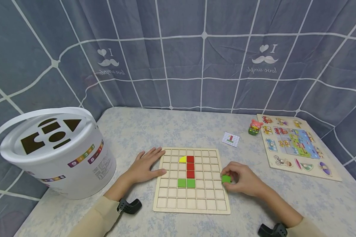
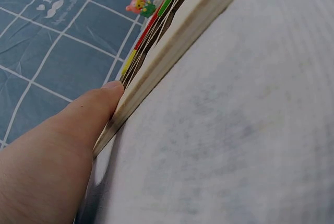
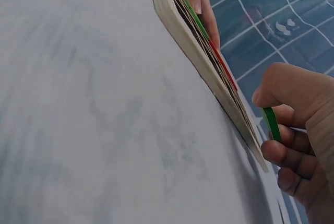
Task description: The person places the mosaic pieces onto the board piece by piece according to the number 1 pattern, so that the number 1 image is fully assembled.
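Note:
A wooden grid board [image 1: 169, 204] lies on the table before me. Set in its cells are a yellow quarter-round tile [image 1: 182, 159], a column of red square tiles [image 1: 190, 167] beside and below it, and two green square tiles [image 1: 186, 183] at the column's foot. My left hand [image 1: 146, 165] rests at the board's left edge, fingers straight and thumb over the rim, as the left wrist view also shows. At the right edge my right hand [image 1: 240, 177] pinches another green square tile [image 1: 226, 179] between thumb and fingers; the right wrist view shows this tile [image 3: 271, 124] edge-on.
A small pattern card [image 1: 230, 139] lies behind the board to the right. Farther right are a pink-and-green toy figure [image 1: 254, 127] and a wooden picture puzzle [image 1: 302, 144]. A white bucket [image 1: 86, 171] with shaped holes in its lid stands at left. A blue checked curtain [image 1: 181, 59] hangs behind.

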`<state>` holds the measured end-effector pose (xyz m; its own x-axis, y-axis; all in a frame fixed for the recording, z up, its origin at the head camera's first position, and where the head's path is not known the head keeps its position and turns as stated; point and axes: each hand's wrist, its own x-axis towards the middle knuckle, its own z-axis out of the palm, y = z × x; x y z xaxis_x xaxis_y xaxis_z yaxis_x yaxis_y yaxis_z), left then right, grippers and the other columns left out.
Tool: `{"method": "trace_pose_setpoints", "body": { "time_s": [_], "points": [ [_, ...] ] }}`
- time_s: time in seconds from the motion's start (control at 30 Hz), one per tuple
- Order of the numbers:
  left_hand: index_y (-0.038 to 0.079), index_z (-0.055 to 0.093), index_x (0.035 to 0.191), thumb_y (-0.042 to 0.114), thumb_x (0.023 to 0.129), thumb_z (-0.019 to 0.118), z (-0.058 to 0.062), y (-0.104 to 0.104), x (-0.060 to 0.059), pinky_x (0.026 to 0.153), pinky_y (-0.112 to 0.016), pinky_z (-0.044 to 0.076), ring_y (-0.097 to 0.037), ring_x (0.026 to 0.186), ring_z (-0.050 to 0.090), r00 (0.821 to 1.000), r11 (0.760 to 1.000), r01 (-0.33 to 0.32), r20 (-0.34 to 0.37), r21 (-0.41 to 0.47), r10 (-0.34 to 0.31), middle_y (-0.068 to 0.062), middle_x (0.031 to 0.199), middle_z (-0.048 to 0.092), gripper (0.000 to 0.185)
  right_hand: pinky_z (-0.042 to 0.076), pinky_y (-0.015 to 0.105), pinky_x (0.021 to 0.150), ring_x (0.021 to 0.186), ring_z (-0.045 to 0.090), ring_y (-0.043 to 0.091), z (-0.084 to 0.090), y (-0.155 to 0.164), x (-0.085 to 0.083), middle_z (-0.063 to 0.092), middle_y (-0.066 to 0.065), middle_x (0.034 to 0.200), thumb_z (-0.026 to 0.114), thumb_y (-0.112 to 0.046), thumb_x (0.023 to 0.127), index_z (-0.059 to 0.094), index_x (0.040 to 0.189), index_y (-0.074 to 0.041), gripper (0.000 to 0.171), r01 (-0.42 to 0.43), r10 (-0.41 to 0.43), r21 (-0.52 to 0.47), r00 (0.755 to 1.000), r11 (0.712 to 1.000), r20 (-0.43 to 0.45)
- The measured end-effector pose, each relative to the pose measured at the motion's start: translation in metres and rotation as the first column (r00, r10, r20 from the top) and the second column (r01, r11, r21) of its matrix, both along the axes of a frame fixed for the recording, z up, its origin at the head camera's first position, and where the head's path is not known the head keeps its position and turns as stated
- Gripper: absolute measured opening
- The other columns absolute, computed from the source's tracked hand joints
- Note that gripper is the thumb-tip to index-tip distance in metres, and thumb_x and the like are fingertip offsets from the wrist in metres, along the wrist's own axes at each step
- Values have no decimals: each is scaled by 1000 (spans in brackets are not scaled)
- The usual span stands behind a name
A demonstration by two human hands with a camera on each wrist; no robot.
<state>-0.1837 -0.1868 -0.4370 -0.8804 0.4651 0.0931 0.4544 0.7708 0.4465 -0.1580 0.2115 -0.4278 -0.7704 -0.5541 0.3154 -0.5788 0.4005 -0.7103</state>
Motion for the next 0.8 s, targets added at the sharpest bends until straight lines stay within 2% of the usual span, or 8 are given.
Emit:
{"method": "trace_pose_setpoints", "body": {
  "time_s": [0.27, 0.8],
  "points": [
    [15, 35, 153, 55, 89, 61, 0, 1, 0, 112, -61, 9, -29, 147, 19, 1000, 1000, -3, 2, -7, 3, -7, 158, 29, 80, 47, 26, 60, 67, 56, 15, -1, -12, 0, 62, -3, 86, 82, -4, 75, 70, 99, -11, 27, -45, 45, -21, 999, 999, -12],
    [16, 35, 153, 56, 89, 60, 0, 0, 0, 112, -60, 8, -28, 147, 19, 1000, 1000, -3, 9, -2, 3, -7, 158, 29, 80, 47, 24, 61, 69, 54, 12, 0, -33, -5, 59, -8, 83, 81, -8, 79, 71, 97, -12, 21, -116, 116, -12, 993, 993, -21]
  ]
}}
